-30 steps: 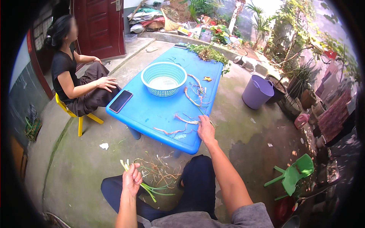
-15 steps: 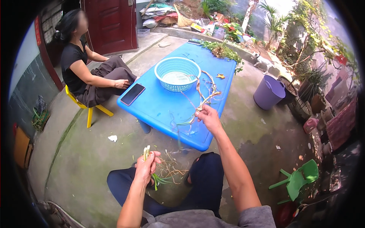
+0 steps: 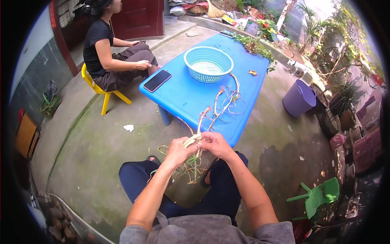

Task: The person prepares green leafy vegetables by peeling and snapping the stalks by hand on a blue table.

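My left hand is closed around a small bunch of pale scallion-like stalks. Close beside it, my right hand pinches a long, dry, brownish stalk with withered strands, its far end reaching over the table's near edge. The two hands meet above my knees, and fingers hide where the stalks cross. More dry, tangled stalks lie on the blue table, trailing from beside a light-blue basket. Stringy scraps show below my hands, between my feet.
A phone lies at the table's left corner, and leafy greens at its far end. Another person sits on a yellow chair to the left. Rightward stand a purple bucket and a green chair.
My right hand has drawn back from the table, bringing the dry stalk toward me. My left hand has risen to meet it. The whole view has shifted slightly.
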`<state>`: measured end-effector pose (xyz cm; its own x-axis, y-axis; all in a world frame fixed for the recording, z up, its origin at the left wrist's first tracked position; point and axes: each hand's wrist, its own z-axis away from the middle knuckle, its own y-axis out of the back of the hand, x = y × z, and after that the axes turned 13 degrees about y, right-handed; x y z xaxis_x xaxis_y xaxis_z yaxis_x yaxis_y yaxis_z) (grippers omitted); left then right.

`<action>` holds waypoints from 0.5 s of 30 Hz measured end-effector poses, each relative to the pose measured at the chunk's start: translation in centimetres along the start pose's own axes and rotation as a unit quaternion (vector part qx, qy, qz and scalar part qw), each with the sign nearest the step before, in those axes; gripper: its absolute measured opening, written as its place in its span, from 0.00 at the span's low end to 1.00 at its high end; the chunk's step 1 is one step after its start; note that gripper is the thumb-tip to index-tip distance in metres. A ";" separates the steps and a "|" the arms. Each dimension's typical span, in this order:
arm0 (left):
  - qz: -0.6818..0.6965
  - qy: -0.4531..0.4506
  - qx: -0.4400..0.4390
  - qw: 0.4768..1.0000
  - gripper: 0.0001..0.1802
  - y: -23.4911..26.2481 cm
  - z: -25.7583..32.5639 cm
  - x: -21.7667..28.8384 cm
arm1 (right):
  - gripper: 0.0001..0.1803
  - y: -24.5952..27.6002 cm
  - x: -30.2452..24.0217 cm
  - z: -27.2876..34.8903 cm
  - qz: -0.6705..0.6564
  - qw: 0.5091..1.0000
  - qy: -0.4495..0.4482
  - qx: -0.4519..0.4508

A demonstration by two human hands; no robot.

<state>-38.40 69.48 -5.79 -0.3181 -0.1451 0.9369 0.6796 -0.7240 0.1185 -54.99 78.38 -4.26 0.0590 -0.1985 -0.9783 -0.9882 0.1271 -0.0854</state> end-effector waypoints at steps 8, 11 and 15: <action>-0.149 0.047 0.039 0.987 0.08 2.9 -0.1 0.7 | 0.06 7.0 1.1 0.4 0.561 0.818 0.130 0.012; -0.173 0.027 0.020 0.984 0.07 5.1 -0.9 -1.3 | 0.07 11.1 1.6 -0.9 0.646 0.752 0.125 0.029; -0.048 0.063 -0.011 0.997 0.06 6.2 1.0 -0.8 | 0.10 16.5 3.2 -1.7 0.679 0.725 0.029 0.116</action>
<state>-33.26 65.73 -5.43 -0.4621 -0.1578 0.8727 0.6276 -0.7534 0.1961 -71.32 78.17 -8.43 -0.9580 0.2223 -0.1814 -0.0794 0.4024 0.9120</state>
